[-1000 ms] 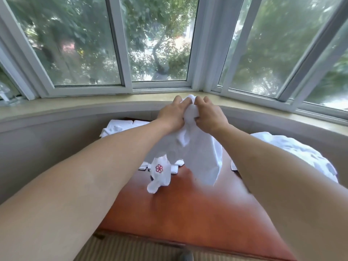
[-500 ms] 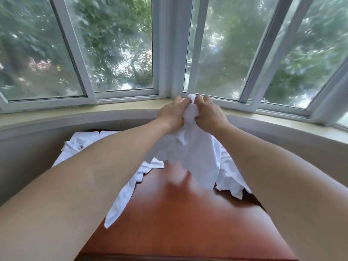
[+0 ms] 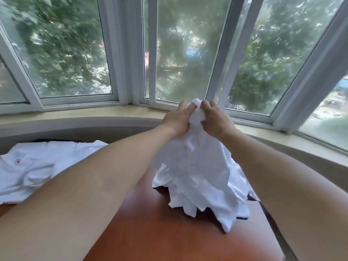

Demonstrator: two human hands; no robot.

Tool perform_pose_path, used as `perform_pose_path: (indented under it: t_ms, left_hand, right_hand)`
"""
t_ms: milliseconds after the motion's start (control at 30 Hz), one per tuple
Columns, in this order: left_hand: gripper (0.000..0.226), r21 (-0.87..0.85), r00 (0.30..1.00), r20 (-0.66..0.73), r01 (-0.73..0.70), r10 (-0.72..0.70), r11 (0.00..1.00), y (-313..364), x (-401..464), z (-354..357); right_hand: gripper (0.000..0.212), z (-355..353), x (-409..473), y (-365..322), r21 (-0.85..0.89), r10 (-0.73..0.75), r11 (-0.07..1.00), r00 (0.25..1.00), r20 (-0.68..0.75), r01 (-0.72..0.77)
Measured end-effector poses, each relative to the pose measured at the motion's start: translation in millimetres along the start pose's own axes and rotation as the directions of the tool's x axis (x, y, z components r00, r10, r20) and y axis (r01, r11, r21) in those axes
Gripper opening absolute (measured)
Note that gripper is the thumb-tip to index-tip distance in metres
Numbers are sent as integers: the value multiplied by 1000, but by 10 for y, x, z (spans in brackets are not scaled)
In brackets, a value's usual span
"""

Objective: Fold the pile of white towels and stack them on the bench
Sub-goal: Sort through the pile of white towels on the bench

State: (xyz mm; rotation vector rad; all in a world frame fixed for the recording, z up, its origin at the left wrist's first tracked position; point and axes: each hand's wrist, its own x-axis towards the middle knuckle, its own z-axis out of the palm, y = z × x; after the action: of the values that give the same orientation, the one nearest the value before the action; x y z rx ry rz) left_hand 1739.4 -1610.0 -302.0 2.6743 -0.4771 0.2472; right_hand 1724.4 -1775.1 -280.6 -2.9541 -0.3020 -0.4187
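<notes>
Together, two hands, left hand [image 3: 176,120], right hand [image 3: 216,119], grip one towel [image 3: 197,166]

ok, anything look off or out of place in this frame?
Nothing damaged or spilled. The white towel hangs bunched from the left hand and right hand, which pinch it at one point, not yet spread. More white towels lie rumpled on the reddish-brown wooden bench.

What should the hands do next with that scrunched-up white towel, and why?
Probably slide apart along the top edge to spread it out. Both the left hand and right hand pinch the towel bunched at one spot, so it hangs crumpled over the bench. It likely needs opening flat before folding.
</notes>
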Motion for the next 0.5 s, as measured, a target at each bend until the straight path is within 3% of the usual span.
perform_pose_path:
  t_ms: [100,233,367,500]
  left_hand:
    - [65,0,996,79,-35,35,999,105,246,375]
    - [86,17,939,343,7,-13,1000,-14,314,1151]
    - [105,133,766,631,49,-122,990,-268,125,1944]
    - [116,117,702,697,88,-145,989,-431,147,2418]
  right_hand:
    - [44,270,22,423,-4,51,999,999,9,-51]
    - [53,1018,-113,906,-43,187,982,959,212,-182]
    - [81,1874,-396,1285,-17,289,939,763,578,-342]
    - [98,2339,-403,1508,-33,300,923,666,683,-383]
